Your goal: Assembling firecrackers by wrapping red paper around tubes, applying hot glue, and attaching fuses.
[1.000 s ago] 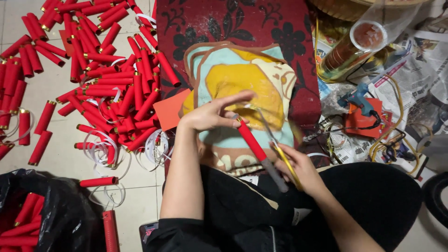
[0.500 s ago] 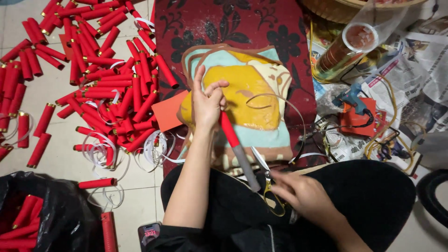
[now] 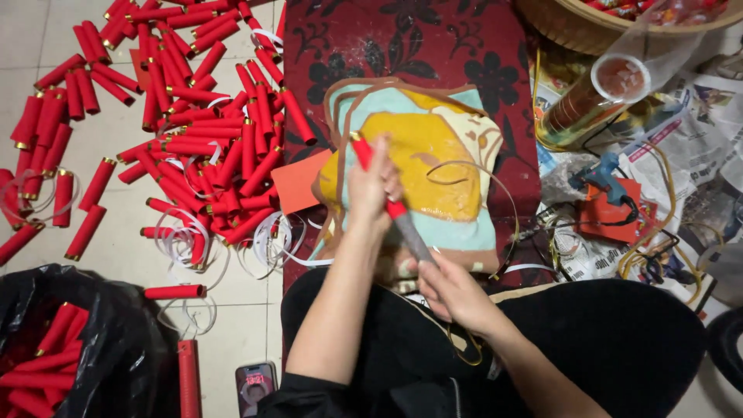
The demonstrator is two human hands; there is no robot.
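Observation:
My left hand [image 3: 373, 188] grips the red upper part of a long tube [image 3: 360, 152], which slants from upper left to lower right over a yellow and teal cushion [image 3: 433, 147]. My right hand [image 3: 453, 290] holds the tube's bare grey lower end [image 3: 414, 238] close to my lap. A thin gold wire [image 3: 495, 186] loops over the cushion beside the tube and trails down past my right hand. The middle of the tube is hidden under my left fingers.
A heap of red tubes [image 3: 193, 116] covers the tiled floor at left, with white paper strips [image 3: 186, 240] around it. A black bag [image 3: 85, 348] holds more red tubes. A blue glue gun [image 3: 600, 174], a plastic jar [image 3: 592, 101], newspaper [image 3: 696, 124] and a phone [image 3: 255, 385] lie nearby.
My left hand slid up the tube and now wraps its red part. My right hand, earlier at the gold wire near my lap, moved up and took the tube's grey end.

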